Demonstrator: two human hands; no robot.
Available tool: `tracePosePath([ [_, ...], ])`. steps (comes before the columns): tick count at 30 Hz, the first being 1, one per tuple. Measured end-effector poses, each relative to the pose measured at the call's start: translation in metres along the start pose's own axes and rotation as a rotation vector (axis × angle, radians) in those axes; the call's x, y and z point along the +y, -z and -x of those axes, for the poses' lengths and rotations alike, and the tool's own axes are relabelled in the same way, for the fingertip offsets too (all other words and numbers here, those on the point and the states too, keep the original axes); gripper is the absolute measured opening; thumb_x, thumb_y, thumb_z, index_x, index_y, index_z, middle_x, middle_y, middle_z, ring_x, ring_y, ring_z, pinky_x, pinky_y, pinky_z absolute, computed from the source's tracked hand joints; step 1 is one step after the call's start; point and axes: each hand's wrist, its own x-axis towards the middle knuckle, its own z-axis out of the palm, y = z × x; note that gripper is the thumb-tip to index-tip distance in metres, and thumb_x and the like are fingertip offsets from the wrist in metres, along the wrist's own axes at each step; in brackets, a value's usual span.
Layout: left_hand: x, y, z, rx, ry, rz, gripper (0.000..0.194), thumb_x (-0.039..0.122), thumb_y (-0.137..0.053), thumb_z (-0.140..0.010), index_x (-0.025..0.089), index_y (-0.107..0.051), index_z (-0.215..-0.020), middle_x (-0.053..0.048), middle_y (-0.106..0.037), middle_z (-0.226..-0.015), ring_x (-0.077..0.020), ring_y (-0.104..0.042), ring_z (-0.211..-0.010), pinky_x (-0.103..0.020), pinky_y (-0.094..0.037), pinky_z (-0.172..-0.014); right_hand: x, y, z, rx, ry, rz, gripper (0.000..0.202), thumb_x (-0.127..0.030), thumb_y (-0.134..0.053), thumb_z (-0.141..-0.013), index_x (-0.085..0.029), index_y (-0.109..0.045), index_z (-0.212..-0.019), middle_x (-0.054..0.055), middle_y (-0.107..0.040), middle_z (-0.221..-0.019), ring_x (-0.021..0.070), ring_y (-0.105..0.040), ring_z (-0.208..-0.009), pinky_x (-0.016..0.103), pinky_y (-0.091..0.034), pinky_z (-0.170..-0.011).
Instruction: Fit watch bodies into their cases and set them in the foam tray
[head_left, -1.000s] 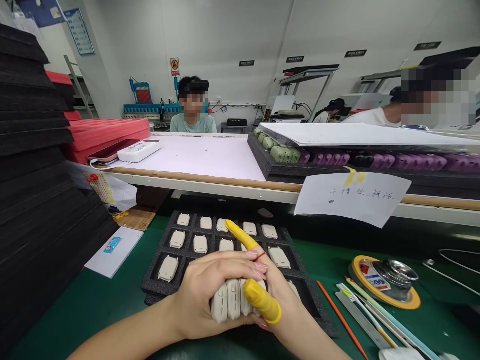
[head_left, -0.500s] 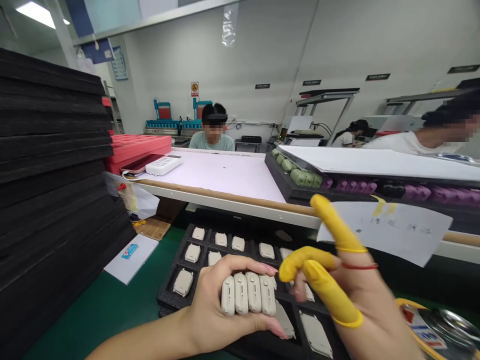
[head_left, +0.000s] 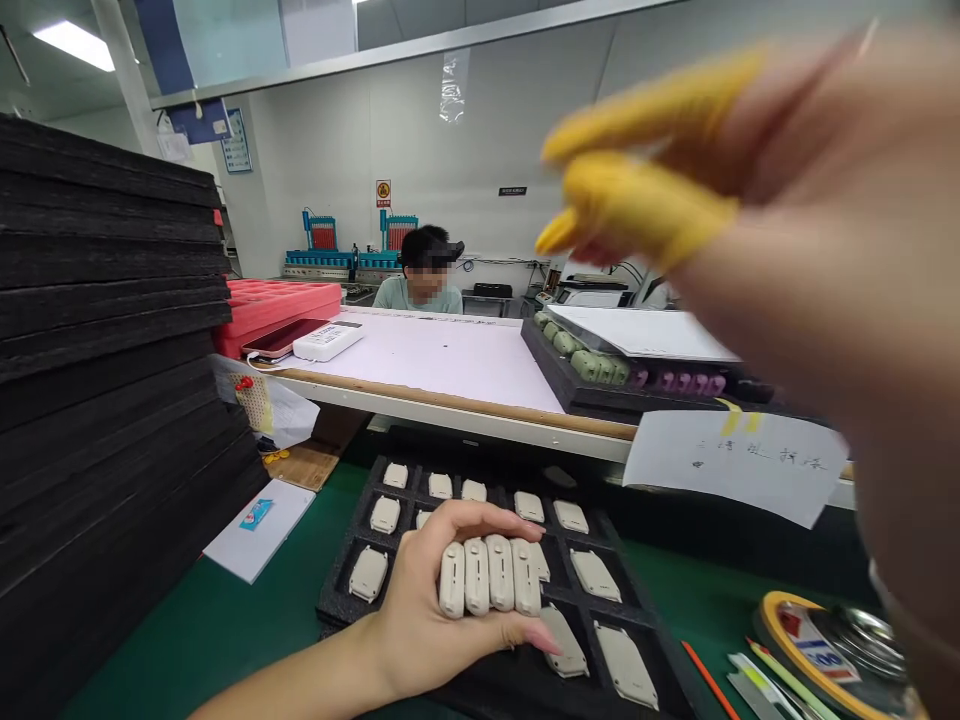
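Observation:
My left hand (head_left: 424,610) is wrapped round a row of several beige watch-case-like housings (head_left: 501,577), held side by side with their narrow slotted edges up. Below it lies a black foam tray (head_left: 637,610), whose compartments hold more beige housings (head_left: 624,660). My right hand (head_left: 675,170), with yellow finger cots on the thumb and fingers, is raised high at the upper right, apart from the tray. Its fingertips are close together but smeared by motion, and I cannot make out anything between them.
Tall black foam sheets (head_left: 105,300) are stacked at left. A raised white shelf (head_left: 450,370) crosses ahead, bearing a red foam tray (head_left: 281,300), a white box (head_left: 328,341) and a tray of green and purple parts (head_left: 592,362). Tape roll (head_left: 795,640) lies right. A person (head_left: 424,285) sits opposite.
My right hand has gone from beside the held housings up to the upper right. The left hand keeps its grip, almost in place. The view has shifted slightly.

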Motion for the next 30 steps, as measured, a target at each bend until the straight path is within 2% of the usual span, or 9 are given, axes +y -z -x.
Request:
tracePosePath([
  [3, 0.001, 0.002, -0.001, -0.013, -0.085, -0.071, 0.057, 0.01, -0.09, -0.065, 0.027, -0.066, -0.113, -0.004, -0.072, -0.112, -0.0225, -0.067, -0.1, -0.03, -0.055, -0.085, -0.001, -0.012, 0.082, -0.122, 0.186, 0.267, 0.025, -0.036, -0.063, -0.092, -0.024, -0.076, -0.108, -0.001, -0.076, -0.102, 0.0212, -0.072, -0.096, 0.031, -0.056, -0.086],
  [5, 0.002, 0.003, -0.002, -0.005, -0.126, -0.118, 0.053, 0.014, -0.088, -0.068, 0.026, -0.064, -0.114, -0.003, -0.074, -0.108, -0.0215, -0.069, -0.096, -0.029, -0.055, -0.082, 0.01, -0.019, 0.137, -0.215, 0.261, 0.211, 0.02, -0.04, -0.063, -0.093, -0.03, -0.075, -0.106, 0.005, -0.074, -0.111, 0.0248, -0.071, -0.099, 0.036, -0.062, -0.087],
  [7, 0.004, 0.004, -0.004, -0.006, -0.135, -0.151, 0.051, 0.02, -0.087, -0.071, 0.025, -0.061, -0.115, -0.003, -0.075, -0.106, -0.0211, -0.071, -0.092, -0.028, -0.056, -0.08, 0.025, -0.027, 0.181, -0.26, 0.349, 0.207, 0.041, -0.045, -0.068, -0.089, -0.031, -0.065, -0.127, 0.008, -0.071, -0.123, 0.0304, -0.067, -0.113, 0.043, -0.06, -0.097],
  [10, 0.004, 0.005, -0.006, -0.032, -0.125, -0.193, 0.054, 0.024, -0.086, -0.073, 0.025, -0.056, -0.118, -0.004, -0.076, -0.105, -0.0208, -0.072, -0.089, -0.028, -0.056, -0.078, 0.044, -0.04, 0.221, -0.214, 0.274, 0.194, 0.067, -0.041, -0.073, -0.084, -0.03, -0.049, -0.145, 0.011, -0.063, -0.136, 0.0373, -0.059, -0.126, 0.054, -0.056, -0.102],
  [13, 0.002, 0.006, -0.005, -0.047, -0.131, -0.266, 0.055, 0.022, -0.082, -0.075, 0.025, -0.054, -0.122, -0.003, -0.076, -0.108, -0.0196, -0.072, -0.088, -0.027, -0.056, -0.079, 0.05, -0.052, 0.234, -0.156, 0.186, 0.181, 0.07, -0.025, -0.077, -0.079, -0.034, -0.05, -0.144, 0.008, -0.064, -0.135, 0.0395, -0.054, -0.132, 0.059, -0.052, -0.104],
  [16, -0.001, 0.007, -0.004, -0.044, -0.174, -0.359, 0.053, 0.02, -0.077, -0.078, 0.028, -0.054, -0.125, -0.002, -0.075, -0.111, -0.0177, -0.072, -0.088, -0.025, -0.056, -0.078, 0.052, -0.056, 0.234, -0.132, 0.17, 0.166, 0.065, -0.016, -0.076, -0.079, -0.038, -0.056, -0.137, 0.005, -0.069, -0.129, 0.0381, -0.057, -0.13, 0.059, -0.053, -0.104],
  [21, -0.003, 0.008, -0.002, -0.071, -0.208, -0.47, 0.058, 0.017, -0.076, -0.077, 0.031, -0.052, -0.128, 0.001, -0.073, -0.118, -0.0168, -0.071, -0.101, -0.023, -0.054, -0.088, 0.061, -0.053, 0.233, -0.16, 0.155, 0.041, 0.056, -0.021, -0.077, -0.08, -0.046, -0.063, -0.128, -0.001, -0.074, -0.121, 0.036, -0.064, -0.122, 0.057, -0.054, -0.105],
  [26, -0.001, 0.006, -0.003, -0.116, -0.155, -0.44, 0.061, 0.017, -0.076, -0.079, 0.035, -0.049, -0.13, 0.005, -0.071, -0.123, -0.0149, -0.07, -0.106, -0.022, -0.053, -0.093, 0.059, -0.054, 0.231, -0.148, 0.037, -0.085, 0.051, -0.017, -0.081, -0.078, -0.045, -0.07, -0.119, -0.002, -0.076, -0.117, 0.0343, -0.064, -0.122, 0.052, -0.056, -0.103],
  [30, 0.005, 0.005, -0.003, -0.123, -0.11, -0.429, 0.062, 0.015, -0.074, -0.08, 0.033, -0.047, -0.133, 0.003, -0.072, -0.122, -0.0156, -0.07, -0.105, -0.024, -0.054, -0.095, 0.057, -0.054, 0.228, -0.15, -0.011, -0.159, 0.049, -0.019, -0.082, -0.077, -0.044, -0.072, -0.118, 0.0, -0.076, -0.116, 0.0344, -0.063, -0.123, 0.051, -0.055, -0.104],
])
